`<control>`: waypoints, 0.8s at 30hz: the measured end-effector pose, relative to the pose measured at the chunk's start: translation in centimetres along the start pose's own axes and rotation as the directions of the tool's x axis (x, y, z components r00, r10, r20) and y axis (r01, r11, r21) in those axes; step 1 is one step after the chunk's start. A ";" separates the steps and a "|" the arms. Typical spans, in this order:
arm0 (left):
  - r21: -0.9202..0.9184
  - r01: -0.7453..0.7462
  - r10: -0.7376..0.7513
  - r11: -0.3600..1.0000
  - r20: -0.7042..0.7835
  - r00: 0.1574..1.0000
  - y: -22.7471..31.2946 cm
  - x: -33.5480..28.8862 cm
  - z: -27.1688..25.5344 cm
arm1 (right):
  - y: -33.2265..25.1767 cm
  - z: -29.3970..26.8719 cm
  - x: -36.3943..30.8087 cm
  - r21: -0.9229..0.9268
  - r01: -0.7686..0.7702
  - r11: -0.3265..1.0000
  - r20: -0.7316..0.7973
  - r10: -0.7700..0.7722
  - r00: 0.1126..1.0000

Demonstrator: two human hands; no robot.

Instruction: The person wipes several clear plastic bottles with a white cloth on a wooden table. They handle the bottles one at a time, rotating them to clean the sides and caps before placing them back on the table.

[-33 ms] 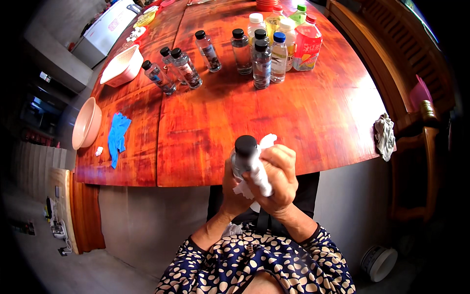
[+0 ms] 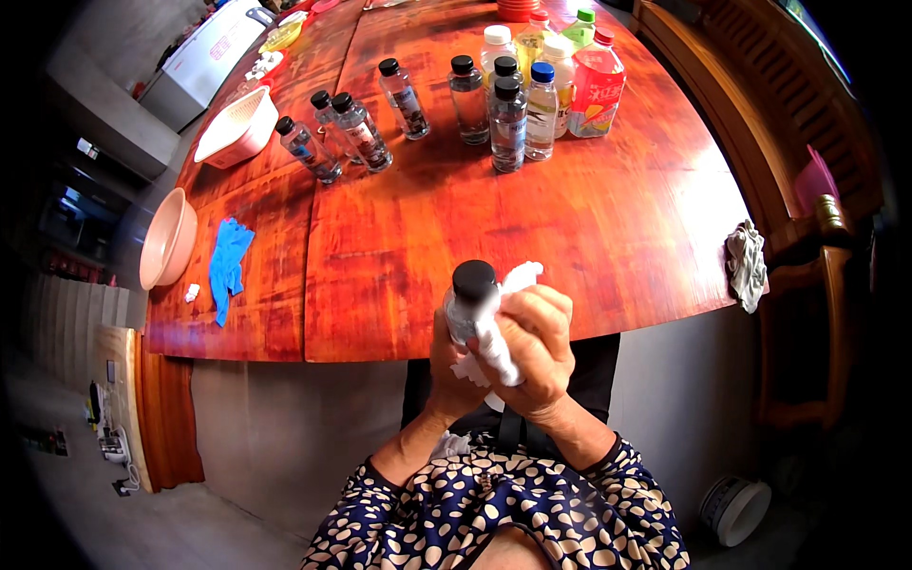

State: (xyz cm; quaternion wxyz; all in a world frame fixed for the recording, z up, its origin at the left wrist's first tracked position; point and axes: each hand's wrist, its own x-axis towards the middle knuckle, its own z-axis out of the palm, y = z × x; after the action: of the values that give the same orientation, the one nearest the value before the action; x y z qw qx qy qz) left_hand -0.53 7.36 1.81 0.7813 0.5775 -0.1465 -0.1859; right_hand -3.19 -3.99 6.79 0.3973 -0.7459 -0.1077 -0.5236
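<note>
Near the table's front edge, my left hand (image 2: 452,372) is closed round a clear plastic bottle (image 2: 463,321) with a black cap, tilted toward me. My right hand (image 2: 538,344) grips a crumpled white tissue (image 2: 498,351) and presses it against the bottle's right side. One end of the tissue pokes out beyond my right fingers, and a white piece also shows under the bottle by my left palm. Most of the bottle's lower body is hidden by my hands.
Several black-capped bottles (image 2: 406,102) stand farther back on the wooden table (image 2: 408,228), beside a red-labelled drink bottle (image 2: 598,87). Leftward lie a blue glove (image 2: 227,266), a pink basin (image 2: 172,239) and a pink basket (image 2: 237,129). A grey rag (image 2: 748,265) hangs at the right edge.
My right hand and the tissue have shifted slightly left along the bottle, whose cap has moved a touch up and left. My left hand keeps its hold.
</note>
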 end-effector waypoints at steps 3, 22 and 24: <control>0.161 -0.055 0.051 0.986 0.026 0.998 0.8 -0.1 0.3 | 0.6 -0.4 -0.3 0.066 -0.058 0.996 0.019 0.057 0.998; 0.063 0.024 -0.043 0.998 0.319 0.947 3.7 -0.4 -0.6 | 4.4 -1.6 1.7 0.522 -0.851 0.050 0.788 0.352 0.504; 0.031 0.074 -0.080 0.997 0.347 0.934 4.0 -0.3 -0.6 | 5.5 -1.2 0.8 0.538 -0.840 -0.071 0.824 0.254 0.507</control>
State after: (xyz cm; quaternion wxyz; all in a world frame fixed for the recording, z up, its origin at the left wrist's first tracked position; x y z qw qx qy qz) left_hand -0.05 9.05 5.47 0.7301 0.5477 -0.2612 -0.3142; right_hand -0.54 -8.67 5.04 0.8925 -0.4145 -0.1553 0.0870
